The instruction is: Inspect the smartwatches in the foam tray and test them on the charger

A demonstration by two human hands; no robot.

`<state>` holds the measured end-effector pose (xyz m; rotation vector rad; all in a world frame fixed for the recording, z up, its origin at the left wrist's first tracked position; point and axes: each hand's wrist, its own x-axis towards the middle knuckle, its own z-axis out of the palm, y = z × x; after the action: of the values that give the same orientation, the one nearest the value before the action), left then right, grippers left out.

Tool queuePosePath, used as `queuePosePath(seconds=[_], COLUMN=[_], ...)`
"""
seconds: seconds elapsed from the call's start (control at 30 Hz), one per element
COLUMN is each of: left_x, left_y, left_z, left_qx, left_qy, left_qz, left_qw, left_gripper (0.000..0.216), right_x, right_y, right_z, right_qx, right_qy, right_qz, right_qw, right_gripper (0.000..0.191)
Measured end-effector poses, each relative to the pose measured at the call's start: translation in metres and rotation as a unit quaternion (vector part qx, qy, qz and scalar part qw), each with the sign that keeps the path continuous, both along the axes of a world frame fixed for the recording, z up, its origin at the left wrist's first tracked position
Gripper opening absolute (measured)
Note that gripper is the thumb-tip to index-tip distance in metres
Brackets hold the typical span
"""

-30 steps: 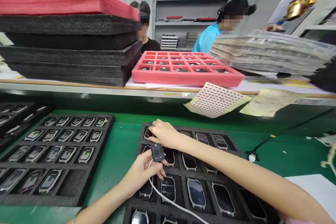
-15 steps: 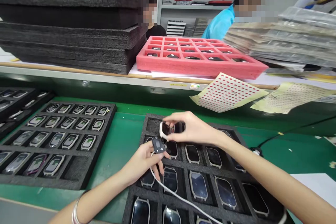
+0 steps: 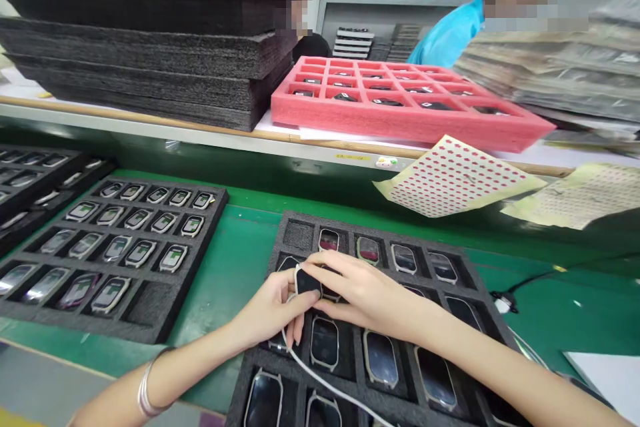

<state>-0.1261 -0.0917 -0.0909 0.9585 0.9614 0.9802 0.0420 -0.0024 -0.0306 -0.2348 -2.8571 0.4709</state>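
Note:
My left hand (image 3: 270, 312) is closed on a small black charging puck, mostly hidden, whose white cable (image 3: 320, 381) runs down toward me. My right hand (image 3: 363, 295) is closed on a white-edged smartwatch body (image 3: 306, 282) and holds it against the puck. Both hands meet above the black foam tray (image 3: 299, 235), whose cells hold several watch bodies (image 3: 329, 239). The tray's top-left cell is bare.
A second black foam tray (image 3: 145, 312) of watches with lit screens lies to the left on the green mat. On the raised shelf behind are a stack of black foam (image 3: 150, 47), a red foam tray (image 3: 400, 128) and dotted sticker sheets (image 3: 455, 177). Two people are beyond the shelf.
My right hand lifted a watch body out of the tray's top-left cell and brought it down onto the puck in my left hand. The camera tilted lower.

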Motion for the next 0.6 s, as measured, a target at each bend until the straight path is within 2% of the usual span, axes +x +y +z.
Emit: queuePosePath(seconds=[0.2,0.37,0.6], left_x=[-0.003,-0.003,-0.005], left_y=[-0.002,-0.003,-0.004], left_z=[0.0,0.0,0.001], left_qx=[-0.008,-0.008,-0.012], left_qy=[-0.025,-0.029,-0.007], left_qz=[-0.004,-0.012,-0.017], left_qw=[1.0,0.999,1.0], left_gripper=[0.03,0.03,0.033], right_x=[0.002,0.001,0.0], right_y=[-0.006,-0.007,-0.008], right_z=[-0.011,-0.021,-0.022], right_qx=[-0.082,-0.126,-0.159], right_qy=[0.028,0.058,0.074], right_qz=[-0.012,-0.03,-0.038], right_qw=[0.996,0.99,0.984], right_gripper=[0.039,0.038,0.041])
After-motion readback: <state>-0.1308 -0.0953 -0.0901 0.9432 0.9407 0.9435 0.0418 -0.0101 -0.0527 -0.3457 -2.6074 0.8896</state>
